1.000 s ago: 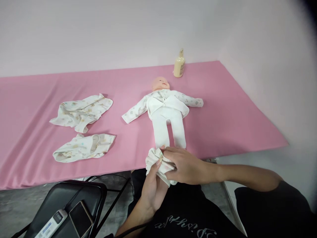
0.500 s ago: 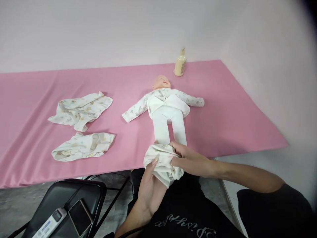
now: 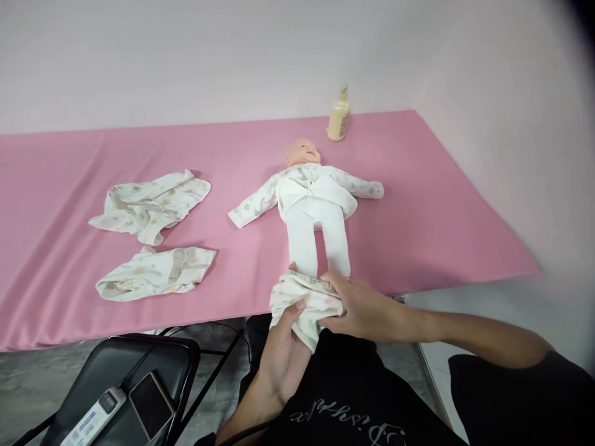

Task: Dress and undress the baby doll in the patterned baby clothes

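A baby doll (image 3: 317, 192) lies on its back with its head away from me, wearing a white patterned top and white leggings. Bunched patterned baby pants (image 3: 304, 297) are at the foot end of its legs, by the table's near edge. My left hand (image 3: 284, 347) reaches into the pants from below, thumb pressing the cloth on top, most fingers hidden inside. My right hand (image 3: 356, 310) pinches the right side of the pants between thumb and fingers. The doll's feet are hidden by the pants.
Two patterned baby garments (image 3: 153, 204) lie at the left on the pink tablecloth (image 3: 441, 204). A pump bottle (image 3: 339, 118) stands near the wall. Below the near edge, a black folding chair (image 3: 181, 356) holds a phone (image 3: 151, 406) and a white device (image 3: 95, 418).
My right hand has shifted slightly to the right and down, drawing the pants' right side outward. My left hand stays inside the cloth. The doll has not visibly moved.
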The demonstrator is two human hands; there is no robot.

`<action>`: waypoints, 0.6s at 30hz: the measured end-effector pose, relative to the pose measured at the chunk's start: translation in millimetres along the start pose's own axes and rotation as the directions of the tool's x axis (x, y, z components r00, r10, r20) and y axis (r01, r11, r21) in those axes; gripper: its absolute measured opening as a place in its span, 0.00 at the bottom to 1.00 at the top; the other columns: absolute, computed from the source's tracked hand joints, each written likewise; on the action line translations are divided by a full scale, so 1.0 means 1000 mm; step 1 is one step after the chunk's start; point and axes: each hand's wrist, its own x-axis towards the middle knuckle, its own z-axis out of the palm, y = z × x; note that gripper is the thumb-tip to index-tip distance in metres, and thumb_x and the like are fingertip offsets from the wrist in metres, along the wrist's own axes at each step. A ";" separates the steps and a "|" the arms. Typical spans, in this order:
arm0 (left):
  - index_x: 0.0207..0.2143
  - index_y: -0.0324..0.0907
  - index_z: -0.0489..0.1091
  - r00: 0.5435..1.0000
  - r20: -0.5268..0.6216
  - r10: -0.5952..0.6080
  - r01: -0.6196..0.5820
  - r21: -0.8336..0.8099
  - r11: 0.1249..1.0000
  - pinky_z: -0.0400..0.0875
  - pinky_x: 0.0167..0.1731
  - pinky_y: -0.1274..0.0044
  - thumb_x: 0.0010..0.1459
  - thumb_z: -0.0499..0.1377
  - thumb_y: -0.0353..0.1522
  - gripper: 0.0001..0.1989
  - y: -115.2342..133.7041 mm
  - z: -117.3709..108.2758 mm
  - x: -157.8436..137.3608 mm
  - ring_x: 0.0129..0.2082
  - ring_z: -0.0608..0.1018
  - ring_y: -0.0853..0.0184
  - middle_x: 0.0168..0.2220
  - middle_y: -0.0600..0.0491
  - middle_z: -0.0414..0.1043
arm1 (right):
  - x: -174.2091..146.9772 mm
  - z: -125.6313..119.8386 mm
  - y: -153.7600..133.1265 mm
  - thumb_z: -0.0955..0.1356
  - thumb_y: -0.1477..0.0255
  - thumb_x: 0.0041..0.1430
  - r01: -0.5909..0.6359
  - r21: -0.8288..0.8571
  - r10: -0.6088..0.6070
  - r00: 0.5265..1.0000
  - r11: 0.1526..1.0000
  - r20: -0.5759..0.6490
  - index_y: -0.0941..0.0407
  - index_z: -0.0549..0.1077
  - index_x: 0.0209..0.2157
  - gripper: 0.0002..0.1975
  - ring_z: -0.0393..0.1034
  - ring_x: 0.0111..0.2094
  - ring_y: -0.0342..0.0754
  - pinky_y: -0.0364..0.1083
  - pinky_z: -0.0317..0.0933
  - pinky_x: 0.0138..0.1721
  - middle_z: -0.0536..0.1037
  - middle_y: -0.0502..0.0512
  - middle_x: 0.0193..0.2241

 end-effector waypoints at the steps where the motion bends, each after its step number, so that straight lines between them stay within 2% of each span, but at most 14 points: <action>1: 0.69 0.49 0.55 1.000 -0.001 -0.010 0.010 -0.001 1.000 0.65 0.62 0.69 0.65 0.56 0.31 0.31 0.000 0.000 0.000 0.58 0.74 0.61 0.58 0.50 0.71 | 0.001 -0.003 0.002 0.70 0.65 0.54 -0.012 0.017 0.011 0.999 1.000 0.036 0.57 0.64 0.48 0.22 0.69 0.35 0.49 0.45 0.61 0.31 0.74 0.56 0.37; 3: 0.69 0.48 0.55 1.000 -0.006 -0.027 0.027 -0.007 1.000 0.65 0.62 0.69 0.64 0.57 0.30 0.32 -0.001 -0.001 -0.001 0.58 0.74 0.61 0.59 0.49 0.71 | 0.005 -0.011 0.005 0.70 0.65 0.55 -0.008 0.052 0.003 0.996 0.999 0.091 0.56 0.65 0.48 0.21 0.68 0.33 0.47 0.44 0.60 0.30 0.74 0.55 0.37; 6: 0.68 0.46 0.56 1.000 -0.015 -0.016 0.016 -0.025 1.000 0.64 0.63 0.68 0.63 0.57 0.29 0.32 -0.001 -0.003 -0.002 0.59 0.74 0.60 0.59 0.49 0.71 | 0.014 -0.023 0.008 0.71 0.69 0.53 0.042 0.125 -0.065 0.980 0.991 0.189 0.56 0.67 0.47 0.19 0.67 0.31 0.44 0.42 0.60 0.30 0.74 0.52 0.36; 9: 0.68 0.47 0.57 0.999 -0.025 -0.027 0.026 -0.049 0.998 0.64 0.64 0.66 0.63 0.57 0.30 0.32 -0.001 -0.004 -0.001 0.59 0.74 0.59 0.59 0.49 0.71 | 0.025 -0.033 0.010 0.71 0.74 0.51 0.047 0.261 -0.146 0.917 0.964 0.371 0.56 0.68 0.45 0.18 0.67 0.31 0.42 0.40 0.60 0.28 0.73 0.50 0.34; 11: 0.68 0.48 0.57 0.999 -0.019 -0.027 0.026 -0.058 0.998 0.63 0.64 0.66 0.63 0.58 0.30 0.32 -0.001 -0.005 0.000 0.59 0.73 0.59 0.59 0.49 0.71 | 0.031 -0.039 0.011 0.69 0.76 0.51 0.028 0.302 -0.167 0.879 0.953 0.447 0.56 0.68 0.41 0.14 0.65 0.28 0.40 0.39 0.58 0.25 0.72 0.48 0.31; 13: 0.68 0.47 0.57 1.000 -0.005 -0.014 0.014 -0.057 0.998 0.62 0.65 0.66 0.63 0.57 0.30 0.32 -0.001 -0.005 0.000 0.60 0.73 0.59 0.59 0.49 0.71 | 0.034 -0.043 0.009 0.68 0.77 0.50 0.017 0.292 -0.156 0.874 0.956 0.460 0.57 0.67 0.37 0.10 0.62 0.24 0.39 0.38 0.55 0.22 0.70 0.46 0.27; 15: 0.68 0.45 0.58 1.000 0.007 -0.004 0.004 -0.050 0.999 0.62 0.65 0.66 0.62 0.58 0.30 0.31 -0.001 -0.005 -0.002 0.60 0.72 0.59 0.59 0.48 0.71 | 0.035 -0.044 0.007 0.67 0.78 0.49 0.033 0.263 -0.148 0.890 0.964 0.432 0.56 0.66 0.34 0.09 0.61 0.22 0.38 0.38 0.53 0.21 0.69 0.45 0.26; 18: 0.67 0.43 0.60 1.000 0.000 0.004 -0.004 -0.034 0.999 0.60 0.66 0.66 0.61 0.59 0.30 0.31 0.000 -0.008 -0.005 0.59 0.73 0.58 0.56 0.47 0.73 | 0.036 -0.042 0.002 0.68 0.76 0.50 0.105 0.195 -0.172 0.913 0.975 0.370 0.56 0.67 0.34 0.08 0.62 0.24 0.39 0.39 0.54 0.22 0.71 0.47 0.27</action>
